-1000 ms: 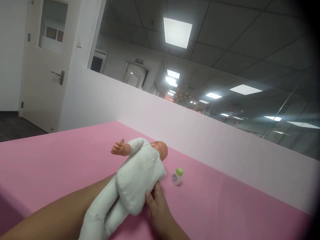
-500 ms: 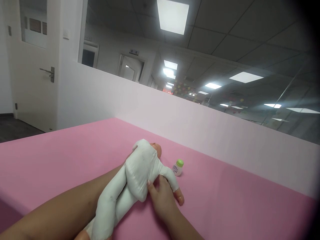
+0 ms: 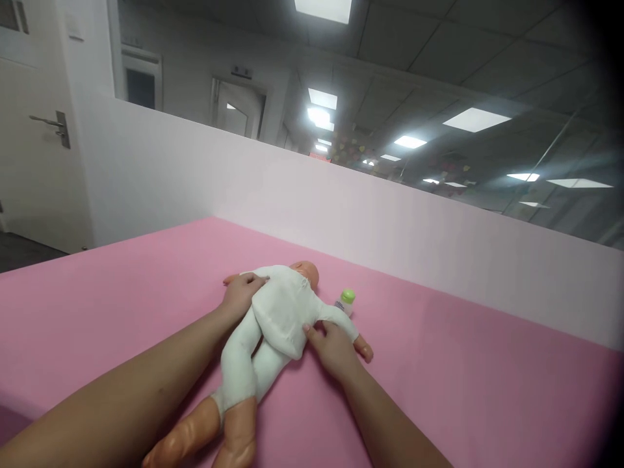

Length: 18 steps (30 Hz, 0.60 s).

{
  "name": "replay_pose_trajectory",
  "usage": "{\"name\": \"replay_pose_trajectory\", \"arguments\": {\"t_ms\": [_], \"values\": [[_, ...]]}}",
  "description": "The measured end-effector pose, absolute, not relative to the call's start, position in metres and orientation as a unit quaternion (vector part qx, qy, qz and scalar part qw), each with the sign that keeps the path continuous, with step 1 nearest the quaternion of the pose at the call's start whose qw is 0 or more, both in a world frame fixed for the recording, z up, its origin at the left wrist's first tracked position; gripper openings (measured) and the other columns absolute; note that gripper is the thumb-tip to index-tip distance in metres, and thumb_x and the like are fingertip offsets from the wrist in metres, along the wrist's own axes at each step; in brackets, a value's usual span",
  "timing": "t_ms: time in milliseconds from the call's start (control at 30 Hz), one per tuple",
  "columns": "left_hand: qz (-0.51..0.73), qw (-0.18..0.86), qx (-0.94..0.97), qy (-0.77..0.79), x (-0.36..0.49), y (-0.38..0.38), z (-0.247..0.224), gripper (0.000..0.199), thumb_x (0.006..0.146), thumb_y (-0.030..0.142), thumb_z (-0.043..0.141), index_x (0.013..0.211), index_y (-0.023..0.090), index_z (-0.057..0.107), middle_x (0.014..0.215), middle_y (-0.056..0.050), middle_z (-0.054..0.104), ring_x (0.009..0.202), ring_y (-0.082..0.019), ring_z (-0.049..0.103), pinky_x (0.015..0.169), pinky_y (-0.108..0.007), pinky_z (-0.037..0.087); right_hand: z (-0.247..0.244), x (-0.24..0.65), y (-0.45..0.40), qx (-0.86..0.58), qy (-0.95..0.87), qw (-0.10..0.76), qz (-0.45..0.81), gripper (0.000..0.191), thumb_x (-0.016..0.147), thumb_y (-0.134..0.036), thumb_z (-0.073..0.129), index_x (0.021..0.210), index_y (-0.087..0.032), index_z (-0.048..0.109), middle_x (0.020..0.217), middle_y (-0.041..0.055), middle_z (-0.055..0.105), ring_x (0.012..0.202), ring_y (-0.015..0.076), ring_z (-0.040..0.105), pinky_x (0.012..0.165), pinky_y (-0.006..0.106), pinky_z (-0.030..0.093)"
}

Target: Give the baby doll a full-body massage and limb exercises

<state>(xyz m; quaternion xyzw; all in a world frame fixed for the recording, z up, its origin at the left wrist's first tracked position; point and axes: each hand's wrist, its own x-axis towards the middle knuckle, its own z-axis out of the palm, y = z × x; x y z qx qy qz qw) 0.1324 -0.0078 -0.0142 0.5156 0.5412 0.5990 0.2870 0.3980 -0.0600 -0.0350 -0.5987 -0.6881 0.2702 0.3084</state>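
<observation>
A baby doll point(image 3: 285, 305) in white clothes lies on its back on a pink padded surface point(image 3: 160, 253), its head toward the wall and its bare lower legs toward me. My left hand point(image 3: 242, 294) is at the doll's side below its arm, fingertips on the white cloth near the shoulder. On the other side, my right hand point(image 3: 331, 344) touches the torso under the other arm, thumb on the cloth and fingers curled partly under the sleeve. Whether either hand grips the cloth is hard to tell.
Just beyond the doll's right-hand sleeve stands a small bottle point(image 3: 346, 302) with a green cap. A low white wall point(image 3: 341, 214) with glass above it borders the pink surface. At the far left is a door point(image 3: 39, 143).
The doll now lies flatter and farther from me, with its lower legs in view. My left hand has come into sight beside its shoulder. The camera view has shifted.
</observation>
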Motion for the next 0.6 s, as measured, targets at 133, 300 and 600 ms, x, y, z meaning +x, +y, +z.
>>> {"name": "replay_pose_trajectory", "arguments": {"t_ms": [133, 300, 600], "values": [[0.563, 0.275, 0.617, 0.476, 0.132, -0.017, -0.006, 0.037, 0.084, 0.051, 0.068, 0.1, 0.019, 0.077, 0.102, -0.007, 0.076, 0.1, -0.028, 0.069, 0.092, -0.04, 0.053, -0.032, 0.406, -0.057, -0.61, -0.692, 0.305, 0.237, 0.043, 0.096, -0.059, 0.058, 0.09, -0.022, 0.078, 0.091, 0.009, 0.078, 0.087, 0.0323, 0.072, 0.079, 0.043, 0.052], [0.434, 0.214, 0.783, 0.39, 0.144, -0.031, -0.001, 0.053, 0.086, 0.048, 0.07, 0.134, 0.026, 0.069, 0.143, -0.008, 0.061, 0.134, -0.032, 0.054, 0.118, -0.045, 0.039, -0.023, 0.397, -0.071, -0.591, -0.706, 0.358, 0.152, 0.027, 0.094, -0.046, 0.063, 0.101, -0.025, 0.079, 0.1, 0.0074, 0.078, 0.094, 0.0307, 0.072, 0.083, 0.043, 0.054], [0.238, 0.103, 0.83, 0.494, 0.16, -0.036, -0.014, 0.055, 0.105, 0.039, 0.038, 0.154, 0.021, 0.052, 0.165, -0.017, 0.037, 0.155, -0.033, 0.03, 0.124, -0.054, 0.027, -0.039, 0.378, -0.083, -0.529, -0.789, 0.245, 0.195, 0.092, 0.09, -0.059, 0.07, 0.164, -0.024, 0.03, 0.172, 0.0097, 0.016, 0.159, 0.0353, 0.007, 0.127, 0.06, 0.018]]}}
